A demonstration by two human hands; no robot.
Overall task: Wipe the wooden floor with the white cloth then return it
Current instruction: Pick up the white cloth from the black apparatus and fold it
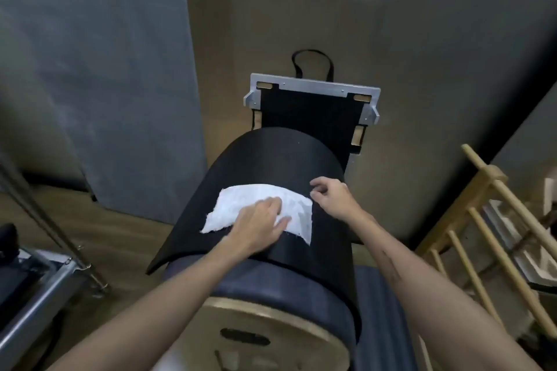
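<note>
So, cloth's on the barrel — easy to fumble from here

Okay so the white cloth [265, 214] is lying spread across the top of the black mat [271, 166] that's draped over a curved padded barrel [265, 283], pretty much dead center of view. The left hand [259, 227] is laid flat on it, fingers straight and spread a little, pressing on the cloth's middle and not bunching it. The right hand [333, 197] sits at about 3 o'clock from the cloth, right beside its edge, fingers loosely curled and holding nothing as far as I can tell.

Can't say from this alone whether it's being picked up or put back. The wooden floor [271, 9] shows up at 12 o'clock past the metal-framed platform [310, 99] and down at 8 o'clock.

What could go sideways, imo:
- That surface is rounded, so a flat palm pushing sideways could just slide the cloth off toward 4 o'clock.
- The mat looks loose on the barrel, so it might shift along with the cloth.
- The wooden ladder rungs [482, 220] at 4 o'clock are near the right forearm, so a wide swing could clip them.
</note>
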